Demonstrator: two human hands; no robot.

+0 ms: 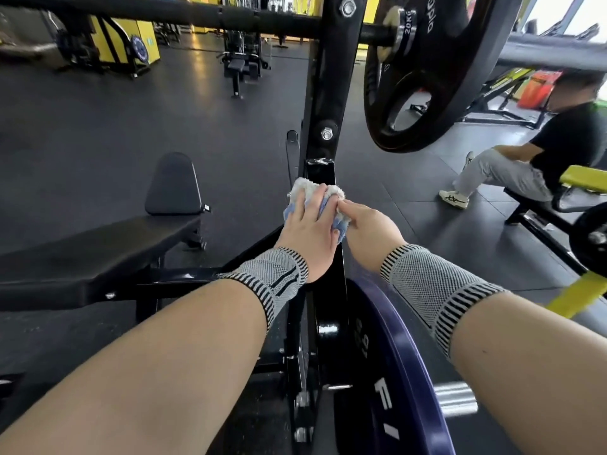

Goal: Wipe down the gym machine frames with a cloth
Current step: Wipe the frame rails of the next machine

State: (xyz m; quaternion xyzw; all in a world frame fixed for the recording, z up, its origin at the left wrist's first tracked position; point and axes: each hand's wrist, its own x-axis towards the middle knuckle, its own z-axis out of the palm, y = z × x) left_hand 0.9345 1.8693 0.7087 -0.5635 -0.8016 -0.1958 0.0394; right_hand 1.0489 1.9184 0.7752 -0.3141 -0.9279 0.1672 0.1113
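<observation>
Hands meet on a crumpled white-and-blue cloth [313, 208] wrapped over the black steel frame post [323, 174] running far-to-near: left hand [310, 229] pressing flat-fingered, right hand [368, 224] pinching its right edge.

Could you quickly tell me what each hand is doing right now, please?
Left hand: flat, pressing the cloth on the frame.
Right hand: pinching the cloth.

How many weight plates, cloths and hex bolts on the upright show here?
Weight plates: 3, black, purple, one cut off at right
Cloths: 1
Hex bolts: 2, upper, lower
Total: 6
</observation>
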